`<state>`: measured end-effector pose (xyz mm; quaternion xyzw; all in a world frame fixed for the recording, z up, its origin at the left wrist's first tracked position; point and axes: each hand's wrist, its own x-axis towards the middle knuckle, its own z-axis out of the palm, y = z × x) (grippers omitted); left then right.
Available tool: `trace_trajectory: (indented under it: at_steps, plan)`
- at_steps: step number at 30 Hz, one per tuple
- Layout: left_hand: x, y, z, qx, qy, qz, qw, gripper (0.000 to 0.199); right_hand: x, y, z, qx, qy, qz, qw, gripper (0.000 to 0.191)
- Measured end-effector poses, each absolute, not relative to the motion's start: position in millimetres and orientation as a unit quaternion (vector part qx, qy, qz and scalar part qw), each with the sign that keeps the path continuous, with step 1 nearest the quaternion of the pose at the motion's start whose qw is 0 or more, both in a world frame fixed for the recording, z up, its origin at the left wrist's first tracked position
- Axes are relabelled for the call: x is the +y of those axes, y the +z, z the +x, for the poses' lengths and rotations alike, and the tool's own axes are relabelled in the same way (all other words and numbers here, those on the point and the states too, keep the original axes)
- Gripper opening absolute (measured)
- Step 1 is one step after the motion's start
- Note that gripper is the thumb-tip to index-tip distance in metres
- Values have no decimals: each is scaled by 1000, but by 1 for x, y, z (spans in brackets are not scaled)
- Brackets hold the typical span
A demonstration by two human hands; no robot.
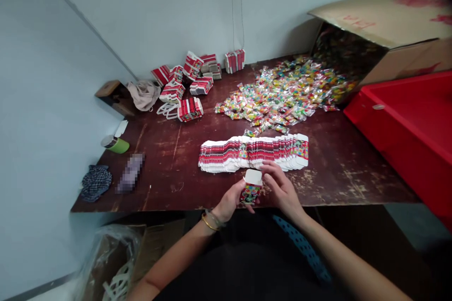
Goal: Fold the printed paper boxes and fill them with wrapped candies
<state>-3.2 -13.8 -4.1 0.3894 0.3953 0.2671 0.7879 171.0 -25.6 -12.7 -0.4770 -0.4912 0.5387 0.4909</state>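
Left hand point(229, 201) grips one carton point(252, 192); right hand point(284, 193) part-open, perhaps touching it; one candy heap point(282, 94).

Can read no word or number for certain. On the carton point(388, 9) at the tabletop's point(353, 150) far right corner, can make out red strokes like letters, too slanted to spell, and red blotches beside them. On the box point(251, 193) at the near edge, the flat boxes point(226, 153) behind it and the bundles point(190, 109) toward the far left corner, can see only coloured print, too small to read.
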Motion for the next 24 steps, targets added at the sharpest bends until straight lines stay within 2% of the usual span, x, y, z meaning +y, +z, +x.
trace_trajectory:
  at_steps: [2, 4, 6, 9, 12, 15, 17, 19, 24]
  plan:
    - [-12, -4, -2, 407, 265, 380, 788, 64, -30, -17, 171, -334, 669, -457, 482, 31]
    - [-12, -4, 0, 423, 259, 388, 777, 64, -33, -17, 174, -236, 762, -409, 443, 37]
    - [-12, -2, 1, 425, 251, 386, 779, 63, -34, -14, 178, -192, 793, -380, 436, 39]
    - [-13, 2, 2, 412, 237, 404, 781, 61, -35, -9, 183, -195, 797, -375, 431, 32]
    - [-13, 6, 2, 422, 241, 520, 703, 43, -35, -7, 182, -261, 776, -406, 407, 24]
    - [-12, 7, 4, 438, 244, 587, 636, 32, -34, -4, 181, -444, 656, -445, 418, 17]
    - [-9, 6, 5, 450, 232, 530, 680, 32, -34, -1, 182, -583, 532, -439, 428, 22]
    - [-7, 5, 6, 454, 224, 466, 726, 35, -34, 2, 183, -653, 459, -430, 422, 28]
    - [-3, 0, -2, 388, 205, 445, 781, 39, -28, 3, 189, -632, 465, -463, 412, 21]
